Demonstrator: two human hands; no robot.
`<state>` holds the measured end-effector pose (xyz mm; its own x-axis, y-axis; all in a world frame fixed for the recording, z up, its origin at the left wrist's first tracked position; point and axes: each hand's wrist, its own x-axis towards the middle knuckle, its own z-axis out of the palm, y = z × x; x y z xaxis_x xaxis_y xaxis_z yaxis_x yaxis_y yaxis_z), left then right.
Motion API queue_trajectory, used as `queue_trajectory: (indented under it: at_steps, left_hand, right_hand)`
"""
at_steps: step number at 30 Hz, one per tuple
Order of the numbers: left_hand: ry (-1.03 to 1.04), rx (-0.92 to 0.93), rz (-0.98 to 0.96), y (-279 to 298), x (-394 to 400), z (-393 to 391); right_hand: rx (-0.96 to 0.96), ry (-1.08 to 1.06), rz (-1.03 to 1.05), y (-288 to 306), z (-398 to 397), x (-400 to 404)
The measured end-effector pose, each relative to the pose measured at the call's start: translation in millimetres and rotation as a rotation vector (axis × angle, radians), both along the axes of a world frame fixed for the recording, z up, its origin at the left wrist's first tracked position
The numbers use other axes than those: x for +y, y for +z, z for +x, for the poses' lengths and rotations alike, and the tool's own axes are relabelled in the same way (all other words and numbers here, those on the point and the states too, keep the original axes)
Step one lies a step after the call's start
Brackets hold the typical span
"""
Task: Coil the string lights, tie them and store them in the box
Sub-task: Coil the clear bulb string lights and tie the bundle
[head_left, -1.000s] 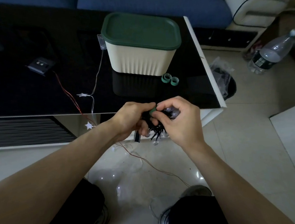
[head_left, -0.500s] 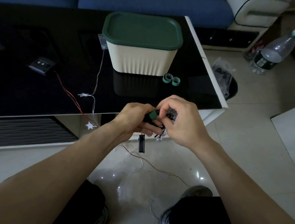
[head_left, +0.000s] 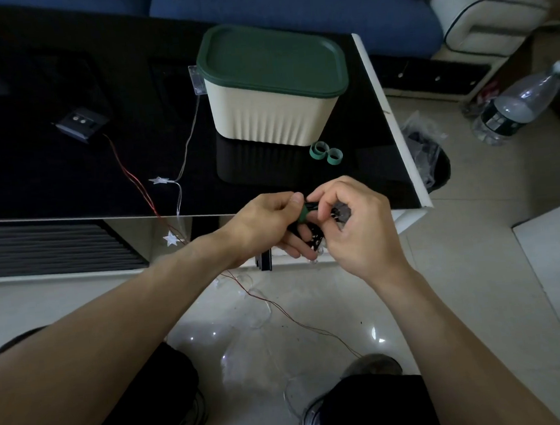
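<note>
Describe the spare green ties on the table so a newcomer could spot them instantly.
Start at the cream box with the dark green lid on the black table. Just in front of its right corner lie the spare green ties: two small rolled loops, side by side like a figure eight. Nothing else lying on the tabletop is green.

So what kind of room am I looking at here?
Probably a home living room: a blue sofa behind a glossy black coffee table, tiled floor, and a water bottle lying on it.
</note>
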<state>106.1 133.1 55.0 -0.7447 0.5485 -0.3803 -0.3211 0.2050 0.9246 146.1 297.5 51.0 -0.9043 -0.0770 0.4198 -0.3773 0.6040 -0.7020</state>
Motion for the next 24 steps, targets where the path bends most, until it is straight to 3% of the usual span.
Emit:
queue_trajectory:
  at_steps: [8, 15, 19, 24]
  left_hand:
    - [-0.082, 0.073, -0.053, 0, -1, -3]
    - [-0.087, -0.036, 0.071, 0, -8, -2]
    - [-0.094, 0.04, 0.018, -2, -8, -5]
    - [-0.076, 0.163, -0.125, -6, -5, -4]
  right_hand:
    - [0.021, 0.002, 0.013, -2, -4, -2]
    - [0.031, 0.017, -0.047, 5, -1, 3]
    - [0.027, 0.026, -0.061, 5, 1, 0]
    - [-0.248, 0.029, -0.102, 5, 2, 1]
